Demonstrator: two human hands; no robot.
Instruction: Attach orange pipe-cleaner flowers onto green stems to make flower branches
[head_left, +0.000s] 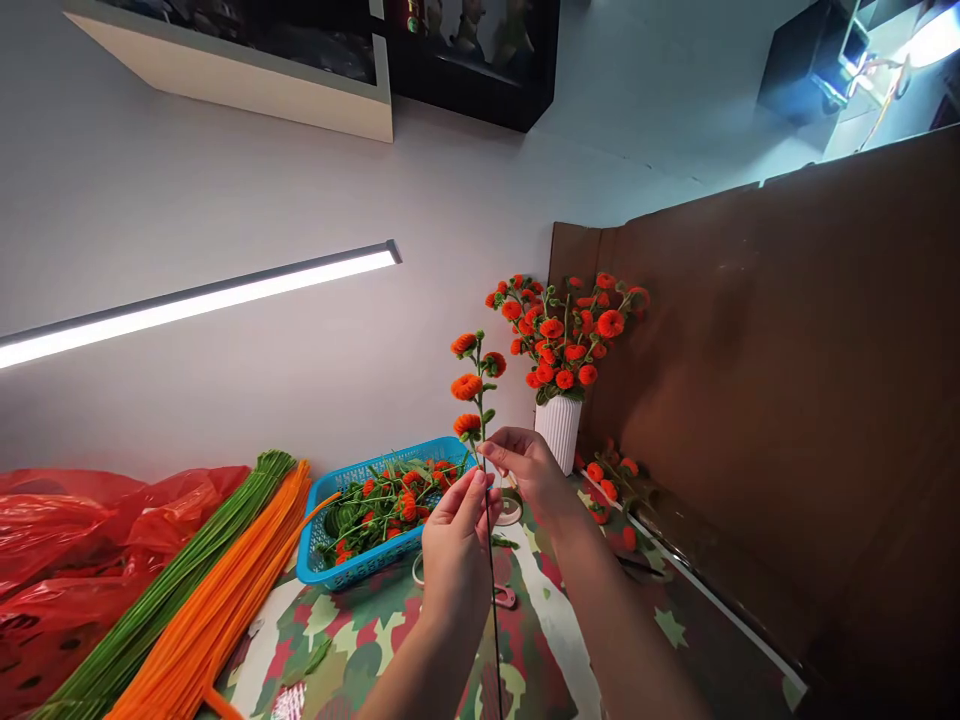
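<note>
An artificial flower stem with several fuzzy orange blooms and green leaves stands upright before me. My left hand pinches it low down, thumb against fingers, where a long thin dark rod runs down past the palm. Just above, my right hand has thumb and forefinger closed on the same stem below the lowest bloom. Whether a strip of tape also lies between those fingertips is too small to tell. Behind my left hand is a blue plastic basket holding green stems and orange-red blooms.
A white ribbed vase of similar flowers stands at the back. Loose blooms lie by the cardboard wall. Green and orange pipe cleaners lie left, beside red plastic bags. A tape roll sits behind my hands.
</note>
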